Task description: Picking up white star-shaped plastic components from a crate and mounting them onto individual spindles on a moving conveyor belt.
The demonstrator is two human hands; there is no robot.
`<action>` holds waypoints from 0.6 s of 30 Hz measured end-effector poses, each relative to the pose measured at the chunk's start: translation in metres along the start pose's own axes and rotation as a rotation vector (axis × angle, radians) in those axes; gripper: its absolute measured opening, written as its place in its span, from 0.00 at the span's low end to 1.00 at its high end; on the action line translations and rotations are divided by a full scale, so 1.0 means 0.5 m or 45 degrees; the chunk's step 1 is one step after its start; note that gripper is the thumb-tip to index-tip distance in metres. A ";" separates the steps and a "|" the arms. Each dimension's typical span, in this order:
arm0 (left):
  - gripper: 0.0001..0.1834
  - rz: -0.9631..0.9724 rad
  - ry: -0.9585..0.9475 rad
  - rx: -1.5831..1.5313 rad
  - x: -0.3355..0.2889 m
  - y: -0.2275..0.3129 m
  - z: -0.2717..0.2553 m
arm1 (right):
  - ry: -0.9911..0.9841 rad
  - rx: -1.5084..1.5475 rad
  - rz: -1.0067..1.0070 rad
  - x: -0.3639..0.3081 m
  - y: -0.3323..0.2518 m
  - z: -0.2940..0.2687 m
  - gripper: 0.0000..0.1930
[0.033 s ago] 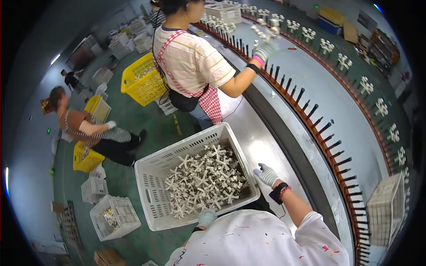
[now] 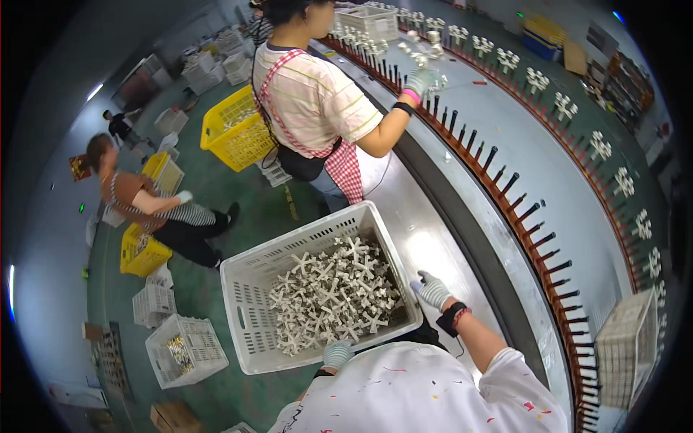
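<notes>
A large white plastic crate (image 2: 245,317) stands before me, holding a heap of whitish star-shaped parts (image 2: 328,296). At its near rim is my left hand (image 2: 337,354) in a striped glove, its fingers hooked over the edge. My right hand (image 2: 433,290), also gloved and with a dark band at the wrist, hovers over or rests on the shiny metal bench (image 2: 422,242) just right of the crate. Its fingers are apart and nothing shows in them.
A curved rail of upright dark pegs (image 2: 516,206) runs along the right, with white parts on pegs farther off. A co-worker (image 2: 317,101) stands ahead, another person (image 2: 148,202) at left. Yellow crates (image 2: 234,133) and white crates (image 2: 186,353) sit around the floor.
The view has shifted slightly. The co-worker's gloved hand at the pegs has moved a little left. My two hands stay at the same places beside the crate.
</notes>
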State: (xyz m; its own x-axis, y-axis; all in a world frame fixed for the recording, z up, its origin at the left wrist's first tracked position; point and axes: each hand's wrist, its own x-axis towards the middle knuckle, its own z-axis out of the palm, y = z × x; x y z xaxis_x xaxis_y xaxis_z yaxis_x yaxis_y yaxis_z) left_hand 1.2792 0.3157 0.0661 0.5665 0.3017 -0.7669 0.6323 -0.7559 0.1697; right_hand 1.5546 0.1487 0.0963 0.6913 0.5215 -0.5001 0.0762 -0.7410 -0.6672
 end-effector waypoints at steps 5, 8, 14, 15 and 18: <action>0.19 -0.056 0.123 0.032 -0.008 0.036 -0.008 | -0.145 -0.063 -0.166 0.004 -0.002 0.044 0.30; 0.18 -0.058 0.142 0.034 -0.013 0.037 0.002 | -0.065 -0.258 -0.296 0.001 0.001 0.057 0.29; 0.16 -0.082 0.198 0.041 -0.001 0.046 0.041 | -0.074 -0.398 -0.309 -0.016 0.027 0.060 0.30; 0.16 -0.077 0.237 0.044 0.001 0.048 0.050 | -0.045 -0.381 -0.328 -0.020 0.035 0.061 0.30; 0.16 -0.039 0.349 0.000 0.003 0.052 0.070 | -0.052 -0.353 -0.282 -0.031 0.056 0.067 0.30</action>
State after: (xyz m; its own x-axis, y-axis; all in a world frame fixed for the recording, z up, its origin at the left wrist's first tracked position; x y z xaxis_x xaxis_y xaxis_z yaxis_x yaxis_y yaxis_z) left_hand 1.2782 0.2762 0.0475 0.6690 0.4705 -0.5753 0.6513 -0.7441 0.1488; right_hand 1.5219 0.1342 0.0671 0.6075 0.6945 -0.3855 0.4172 -0.6919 -0.5893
